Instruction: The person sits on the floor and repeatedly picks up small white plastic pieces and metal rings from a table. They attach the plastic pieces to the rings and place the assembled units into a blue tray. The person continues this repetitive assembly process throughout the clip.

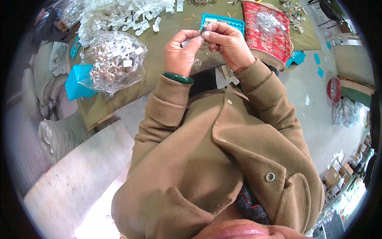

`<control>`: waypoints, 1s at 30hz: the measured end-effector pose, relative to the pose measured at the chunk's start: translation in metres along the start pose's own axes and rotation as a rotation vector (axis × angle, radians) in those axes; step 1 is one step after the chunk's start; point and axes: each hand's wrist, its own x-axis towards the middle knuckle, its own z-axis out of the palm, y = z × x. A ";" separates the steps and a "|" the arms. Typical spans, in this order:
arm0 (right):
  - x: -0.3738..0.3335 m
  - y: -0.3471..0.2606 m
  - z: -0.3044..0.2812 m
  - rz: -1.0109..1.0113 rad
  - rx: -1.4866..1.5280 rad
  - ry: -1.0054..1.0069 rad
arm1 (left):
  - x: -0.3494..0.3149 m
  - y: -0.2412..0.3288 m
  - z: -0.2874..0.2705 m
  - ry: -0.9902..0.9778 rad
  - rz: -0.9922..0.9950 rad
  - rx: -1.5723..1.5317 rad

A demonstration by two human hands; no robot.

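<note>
My left hand (182, 53), with a dark green bangle (178, 77) at its wrist, is closed in a pinch over the table's near edge. Its fingertips meet those of my right hand (230, 44), which is also closed in a pinch. Between them is a small dark, shiny piece (204, 29), too small to name. Just beyond my fingers lies a blue plastic tray (238, 24), partly hidden by my right hand. To the left, a clear plastic bag (137, 71) holds white tags and metal rings.
White tags (139, 27) are heaped at the far left of the green tabletop (175, 24). A blue basket (76, 84) sits at the left edge. On the right, a red patterned cloth (260, 44) carries clear small pieces, with metal pieces (295, 18) beyond. A red bowl (333, 90) stands farther right.
</note>
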 end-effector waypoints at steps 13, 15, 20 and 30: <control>-0.006 -0.003 -0.018 0.033 -0.019 0.035 | 0.088 -0.021 -0.074 0.521 0.112 1.100; -0.006 0.000 -0.019 0.034 -0.064 -0.025 | 0.099 -0.027 -0.084 0.505 0.176 1.394; -0.004 0.008 -0.022 -0.017 -0.146 -0.048 | 0.109 -0.031 -0.092 0.409 0.074 1.495; 0.002 0.011 -0.012 -0.097 -0.119 0.006 | 0.067 -0.013 -0.050 0.300 -0.008 0.648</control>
